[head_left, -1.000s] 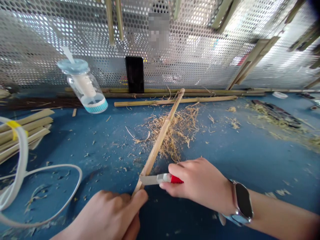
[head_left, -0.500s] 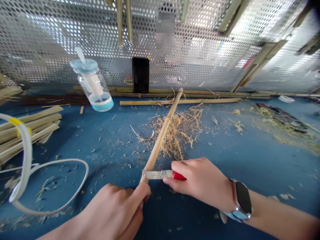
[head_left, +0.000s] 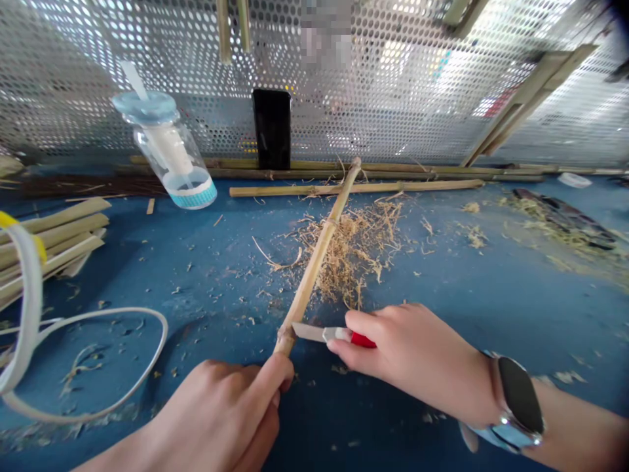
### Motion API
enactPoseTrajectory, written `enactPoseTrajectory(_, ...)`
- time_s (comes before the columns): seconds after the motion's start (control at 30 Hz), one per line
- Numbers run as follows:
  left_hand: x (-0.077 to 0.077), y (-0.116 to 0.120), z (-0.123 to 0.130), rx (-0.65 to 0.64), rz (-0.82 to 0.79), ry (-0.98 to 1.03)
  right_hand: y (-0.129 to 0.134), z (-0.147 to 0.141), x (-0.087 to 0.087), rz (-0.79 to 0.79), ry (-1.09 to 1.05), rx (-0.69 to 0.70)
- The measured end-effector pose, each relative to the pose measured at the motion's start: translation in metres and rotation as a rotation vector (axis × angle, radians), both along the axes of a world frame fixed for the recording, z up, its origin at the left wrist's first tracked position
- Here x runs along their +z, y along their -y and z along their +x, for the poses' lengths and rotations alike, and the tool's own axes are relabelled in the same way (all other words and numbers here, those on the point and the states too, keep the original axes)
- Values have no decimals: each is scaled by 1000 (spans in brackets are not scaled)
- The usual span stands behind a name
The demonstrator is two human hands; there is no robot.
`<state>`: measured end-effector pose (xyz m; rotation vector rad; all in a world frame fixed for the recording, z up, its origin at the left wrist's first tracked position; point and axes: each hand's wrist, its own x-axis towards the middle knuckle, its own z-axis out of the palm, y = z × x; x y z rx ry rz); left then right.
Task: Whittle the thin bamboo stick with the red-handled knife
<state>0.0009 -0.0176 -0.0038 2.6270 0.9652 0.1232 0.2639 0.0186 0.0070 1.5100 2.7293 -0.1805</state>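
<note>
My left hand [head_left: 216, 413] grips the lower end of a thin bamboo stick [head_left: 314, 262], which slants away over the blue surface. My right hand [head_left: 407, 354] holds a utility knife [head_left: 339, 336] with a red handle. Its bare metal blade [head_left: 308, 332] points left, and its tip sits at the stick's lower part, just above my left thumb. Loose bamboo shavings [head_left: 348, 255] lie in a heap beneath and beside the stick. A smartwatch [head_left: 518, 406] is on my right wrist.
A lidded glass jar [head_left: 164, 147] lies tilted at the back left, before a perforated metal sheet [head_left: 393, 78]. Long bamboo rods [head_left: 354, 188] run along the back. A bundle of bamboo strips [head_left: 49, 242] and a white cable [head_left: 83, 354] lie at left.
The knife blade has swung to a slight tilt and shifted right and up along the stick. My right hand moved with it. The whole scene sits higher in the view.
</note>
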Motion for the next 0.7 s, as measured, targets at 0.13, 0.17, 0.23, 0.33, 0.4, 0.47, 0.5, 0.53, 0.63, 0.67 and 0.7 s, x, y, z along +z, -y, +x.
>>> enactPoseTrajectory(0.13, 0, 3, 4, -14, 37, -40, 6, -2, 2, 50, 3, 30)
enactPoseTrajectory(0.17, 0, 3, 5, -6, 47, -49, 7, -4, 2, 74, -12, 46)
enactPoseTrajectory(0.23, -1, 5, 7, 10, 61, -62, 8, -7, -1, 106, -40, 71)
enactPoseTrajectory(0.33, -1, 6, 6, 1, 71, -59, 5, -8, -5, 98, -58, 64)
enactPoseTrajectory(0.4, -1, 6, 5, 7, 43, -64, 1, -5, -7, 76, -62, 50)
enactPoseTrajectory(0.47, 0, 6, 4, 15, 1, -84, -2, -3, -9, 71, -69, 46)
enactPoseTrajectory(0.5, 0, 6, 4, 16, -16, -97, -3, -2, -10, 71, -74, 47)
enactPoseTrajectory(0.53, 1, 6, 4, 19, -23, -107, -4, -2, -11, 74, -80, 49)
enactPoseTrajectory(0.63, 2, 5, 6, 26, -27, -123, -5, -3, -13, 77, -98, 58)
enactPoseTrajectory(0.67, 2, 5, 6, 26, -28, -123, -6, -4, -14, 79, -102, 62)
enactPoseTrajectory(0.7, 2, 4, 7, 30, -27, -124, -8, -3, -15, 81, -103, 69)
